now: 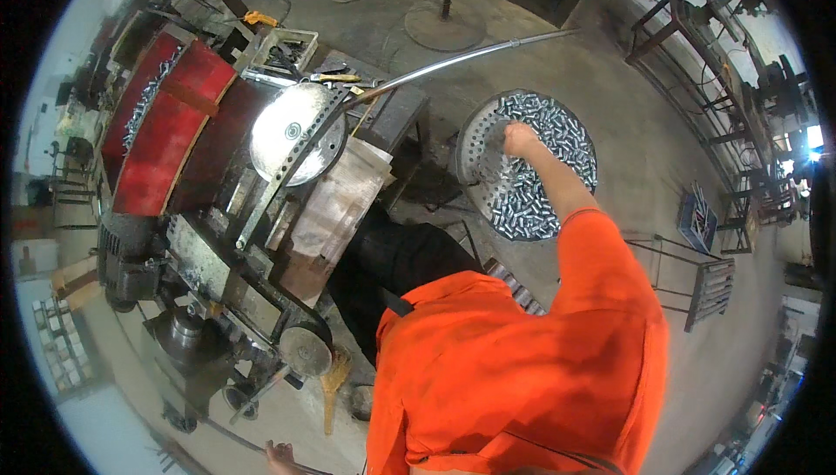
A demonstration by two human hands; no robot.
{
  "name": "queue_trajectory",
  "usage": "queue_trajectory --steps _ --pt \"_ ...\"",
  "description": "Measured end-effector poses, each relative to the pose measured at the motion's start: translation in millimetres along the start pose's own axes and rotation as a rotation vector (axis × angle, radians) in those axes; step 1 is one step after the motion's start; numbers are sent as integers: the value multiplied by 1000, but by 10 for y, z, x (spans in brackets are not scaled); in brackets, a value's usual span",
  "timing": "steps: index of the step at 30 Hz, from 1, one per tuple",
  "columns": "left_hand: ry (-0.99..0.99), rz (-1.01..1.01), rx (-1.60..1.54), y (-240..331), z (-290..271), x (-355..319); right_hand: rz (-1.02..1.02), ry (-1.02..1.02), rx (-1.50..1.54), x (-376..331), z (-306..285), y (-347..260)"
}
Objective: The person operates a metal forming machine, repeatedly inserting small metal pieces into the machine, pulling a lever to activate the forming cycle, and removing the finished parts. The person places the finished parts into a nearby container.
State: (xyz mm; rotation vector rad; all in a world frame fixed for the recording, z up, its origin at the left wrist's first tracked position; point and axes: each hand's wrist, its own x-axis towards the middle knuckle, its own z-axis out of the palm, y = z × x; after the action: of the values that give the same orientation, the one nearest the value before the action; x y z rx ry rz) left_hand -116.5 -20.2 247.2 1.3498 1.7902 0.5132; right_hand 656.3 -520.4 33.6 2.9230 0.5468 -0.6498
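My right hand (520,138) reaches out over a large round metal tray (477,141) with holes in its bare left part. Its fingers are closed; whatever they hold is hidden. Short shiny metal cylinders (540,201) lie heaped over the tray's right and lower parts. At the bottom edge of the view, my left hand (280,458) shows only in part, beside a thin dark rod (239,441). Its visible fingers look apart, and I see nothing in them.
Left of me stands a machine with a shiny round disc (287,131), a perforated metal bar (300,146) across it and a red hopper (170,161) of small metal parts. A long rod (461,59) extends toward the tray. A metal stand (707,292) is at right.
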Motion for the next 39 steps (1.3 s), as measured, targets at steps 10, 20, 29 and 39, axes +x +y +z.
queue_trajectory --steps 10,20,29,39 --pt "-31 48 279 216 24 -8 161 175 36 -119 -21 -366" --pt "-49 652 106 1583 867 -924 -1043 190 1049 -1468 -659 -2423" --pt "-734 340 -529 1837 2401 -1476 -1602 362 1305 -2674 -1589 -3922" --pt "-643 526 -470 1755 2333 -1308 -1583 370 1080 -2772 -1453 -4089"
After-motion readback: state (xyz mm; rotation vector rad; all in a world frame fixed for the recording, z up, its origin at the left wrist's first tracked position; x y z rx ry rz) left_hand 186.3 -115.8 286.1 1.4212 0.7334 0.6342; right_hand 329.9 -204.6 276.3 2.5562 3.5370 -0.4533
